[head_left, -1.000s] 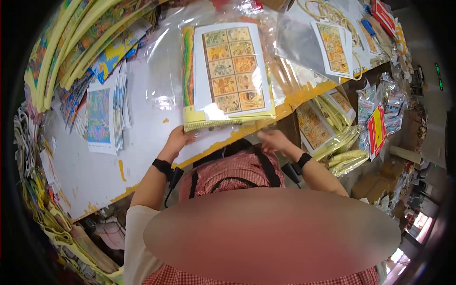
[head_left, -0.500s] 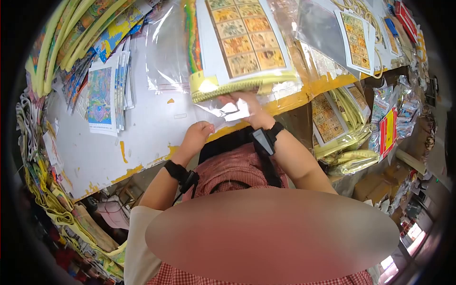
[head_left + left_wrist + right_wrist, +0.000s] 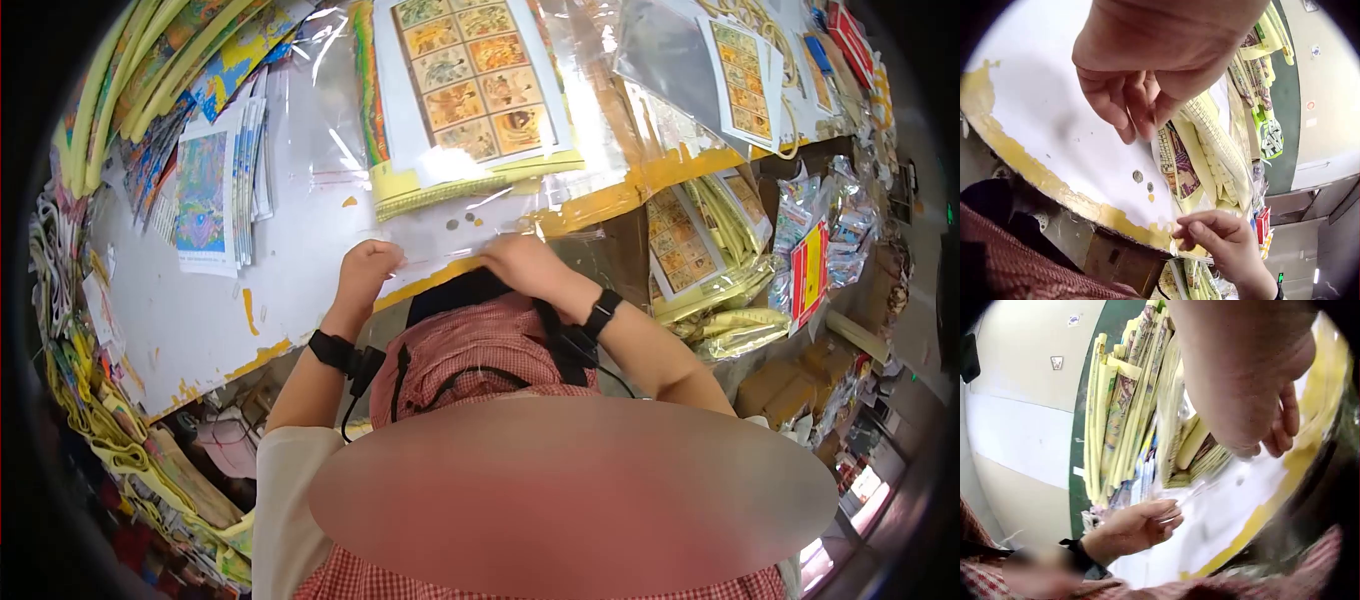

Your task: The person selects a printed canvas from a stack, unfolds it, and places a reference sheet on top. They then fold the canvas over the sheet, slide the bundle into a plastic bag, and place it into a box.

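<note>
A clear plastic bag lies on the white table, with a folded yellow-edged bundle inside it. On top of the bundle, a sheet with a grid of small pictures shows through the plastic. My left hand pinches the bag's loose near end at its left side, thumb against curled fingers. Opposite it, at the table's front edge, my right hand pinches the same flap between thumb and fingertips. Two small dark round spots show between the hands, just below the bundle.
Folded leaflets stand in a fanned stack at the left, below long yellow rolled bundles. More picture sheets lie at the back right beside a coiled cord. Packed bags sit below the table's worn yellow edge.
My right hand came under the bundle's near end, then drew back to the table edge. The left hand left the bundle's corner for the bag's flap. The bundle now lies slightly further left.
</note>
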Tool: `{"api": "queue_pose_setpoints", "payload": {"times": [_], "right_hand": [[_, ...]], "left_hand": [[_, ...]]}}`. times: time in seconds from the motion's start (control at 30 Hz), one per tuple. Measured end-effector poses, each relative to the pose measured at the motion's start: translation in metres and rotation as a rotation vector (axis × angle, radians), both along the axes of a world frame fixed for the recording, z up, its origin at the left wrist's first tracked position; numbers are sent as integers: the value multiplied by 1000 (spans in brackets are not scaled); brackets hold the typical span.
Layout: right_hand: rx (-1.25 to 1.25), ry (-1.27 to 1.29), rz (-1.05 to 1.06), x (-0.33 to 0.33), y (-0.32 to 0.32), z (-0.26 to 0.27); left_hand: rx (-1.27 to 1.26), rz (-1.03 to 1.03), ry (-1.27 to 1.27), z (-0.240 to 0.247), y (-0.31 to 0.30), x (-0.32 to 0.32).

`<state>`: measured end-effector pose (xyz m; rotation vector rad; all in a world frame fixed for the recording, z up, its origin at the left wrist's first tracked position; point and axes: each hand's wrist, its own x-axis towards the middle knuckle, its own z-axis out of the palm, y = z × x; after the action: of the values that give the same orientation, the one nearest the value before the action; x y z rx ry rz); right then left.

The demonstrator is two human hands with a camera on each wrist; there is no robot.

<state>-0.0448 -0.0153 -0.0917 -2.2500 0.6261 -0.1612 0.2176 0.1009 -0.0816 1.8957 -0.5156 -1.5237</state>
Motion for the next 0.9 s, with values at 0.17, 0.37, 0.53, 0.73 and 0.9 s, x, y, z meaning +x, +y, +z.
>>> {"api": "queue_pose_setpoints", "payload": {"times": [0.17, 0.37, 0.53, 0.73, 0.9], "right_hand": [[19, -245, 195, 78, 13, 0], [-46, 19, 229, 117, 16, 15], [-46, 36, 188, 116, 20, 25], [11, 35, 244, 102, 33, 18], [255, 253, -28, -48, 10, 27]], "left_hand": [[168, 180, 407, 16, 11, 0], [86, 243, 545, 5, 12, 6], [192, 346, 542, 12, -1, -5], [198, 360, 471, -2, 1, -8], [101, -62, 53, 7, 10, 13]]}}
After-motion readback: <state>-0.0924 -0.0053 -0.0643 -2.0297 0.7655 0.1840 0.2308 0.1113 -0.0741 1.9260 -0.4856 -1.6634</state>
